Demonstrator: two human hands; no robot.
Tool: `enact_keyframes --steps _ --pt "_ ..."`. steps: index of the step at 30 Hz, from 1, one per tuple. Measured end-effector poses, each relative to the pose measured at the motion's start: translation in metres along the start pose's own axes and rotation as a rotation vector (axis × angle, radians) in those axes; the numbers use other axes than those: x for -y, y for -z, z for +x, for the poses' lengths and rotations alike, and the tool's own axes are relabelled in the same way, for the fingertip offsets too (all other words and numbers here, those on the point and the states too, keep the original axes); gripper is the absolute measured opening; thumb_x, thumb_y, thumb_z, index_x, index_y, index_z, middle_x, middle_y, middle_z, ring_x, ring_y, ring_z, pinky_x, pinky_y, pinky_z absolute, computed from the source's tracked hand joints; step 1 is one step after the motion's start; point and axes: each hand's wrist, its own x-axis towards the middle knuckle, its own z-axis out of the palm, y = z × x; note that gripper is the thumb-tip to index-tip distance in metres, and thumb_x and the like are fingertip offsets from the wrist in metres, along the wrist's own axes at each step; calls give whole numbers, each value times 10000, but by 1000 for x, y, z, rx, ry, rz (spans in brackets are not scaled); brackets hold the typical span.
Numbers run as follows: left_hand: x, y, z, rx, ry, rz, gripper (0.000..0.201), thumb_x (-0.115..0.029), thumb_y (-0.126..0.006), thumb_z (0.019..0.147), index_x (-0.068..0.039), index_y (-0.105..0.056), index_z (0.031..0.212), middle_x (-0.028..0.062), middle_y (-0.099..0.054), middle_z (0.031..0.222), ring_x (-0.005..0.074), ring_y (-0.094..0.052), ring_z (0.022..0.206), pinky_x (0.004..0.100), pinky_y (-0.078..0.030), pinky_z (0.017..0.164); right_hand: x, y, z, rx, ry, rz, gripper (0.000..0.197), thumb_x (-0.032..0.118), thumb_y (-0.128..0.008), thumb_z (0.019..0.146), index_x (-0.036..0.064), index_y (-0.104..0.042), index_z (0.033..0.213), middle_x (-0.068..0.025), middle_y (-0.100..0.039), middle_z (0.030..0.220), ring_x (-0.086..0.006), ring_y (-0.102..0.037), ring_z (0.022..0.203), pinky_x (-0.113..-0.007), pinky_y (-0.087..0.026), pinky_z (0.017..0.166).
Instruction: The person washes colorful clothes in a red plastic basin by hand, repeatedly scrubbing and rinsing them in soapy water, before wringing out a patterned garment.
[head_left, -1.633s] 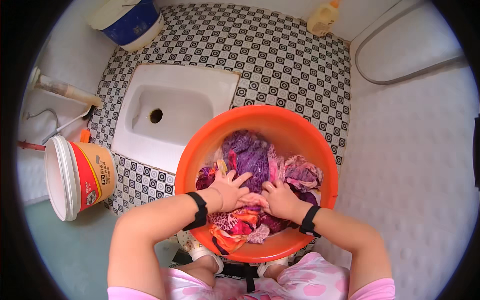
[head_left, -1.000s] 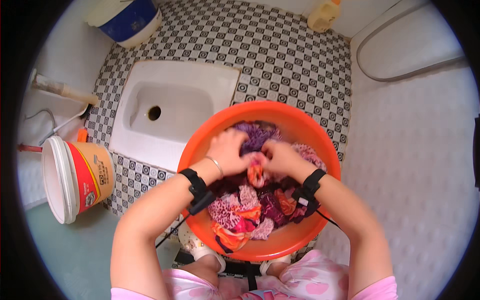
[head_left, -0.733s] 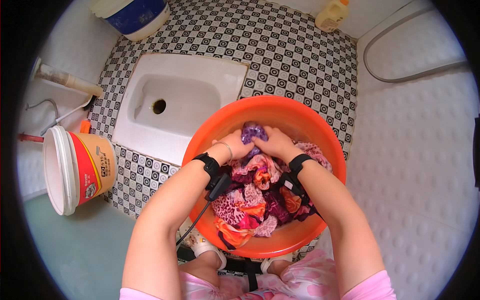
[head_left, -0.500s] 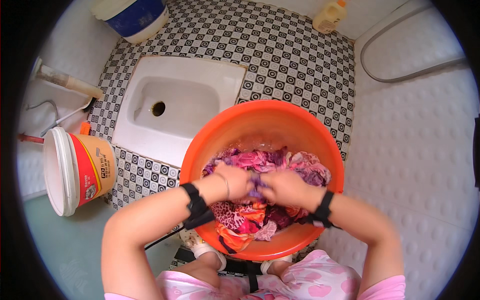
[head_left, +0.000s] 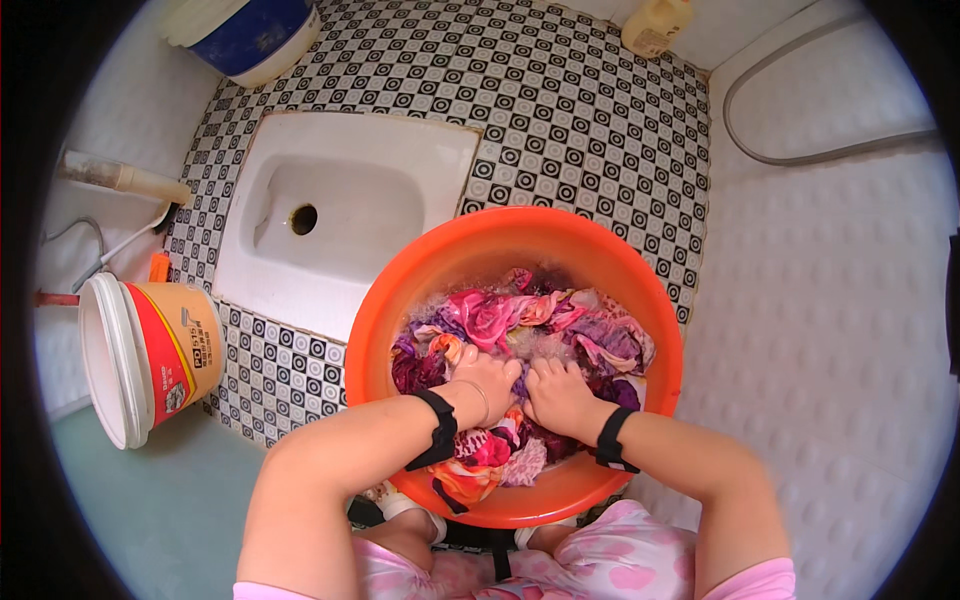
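left hand (head_left: 484,382) and right hand (head_left: 562,396) side by side over near half of orange basin (head_left: 530,238), both pressed into patterned clothes (head_left: 488,318). each grip: fingers curled downward on cloth; cannot tell how tightly closed. clothes heaped wet in basin: pink, purple, orange. left of basin: red-and-tan bucket (head_left: 195,345), mouth open. beyond: white squat pan (head_left: 350,225) in tiled floor (head_left: 590,130). farthest: blue-and-white bucket (head_left: 258,42), pale yellow bottle (head_left: 655,28) by wall (head_left: 740,25).
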Motion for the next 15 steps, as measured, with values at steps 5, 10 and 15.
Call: enact_keyframes --steps 5,10,15 --pt "8 28 22 124 80 -147 477 -416 -521 924 -80 -515 1263 213 -656 1206 368 -622 1125 472 -324 1011 -10 1 29 94 -150 -2 295 316 -638 812 58 -711 935 -145 -688 963 -320 -660 949 -460 -514 799" --pt "20 25 21 11 115 -212 493 -427 -565 888 -85 -545 1243 209 -668 1171 347 -628 1106 494 -377 967 -19 36 46 328 -300 294 335 302 -662 813 26 -670 1002 -183 -673 952 -362 -659 948 -486 -521 835" --pt "31 50 6 -696 146 -74 667 -439 -693 786 -135 -501 1348 273 -400 1441 470 -541 1162 503 -460 917 -28 76 2 -443 -387 49 523 312 -767 739 69 -565 1155 -207 -516 1269 -421 -525 1106 -530 -430 952"
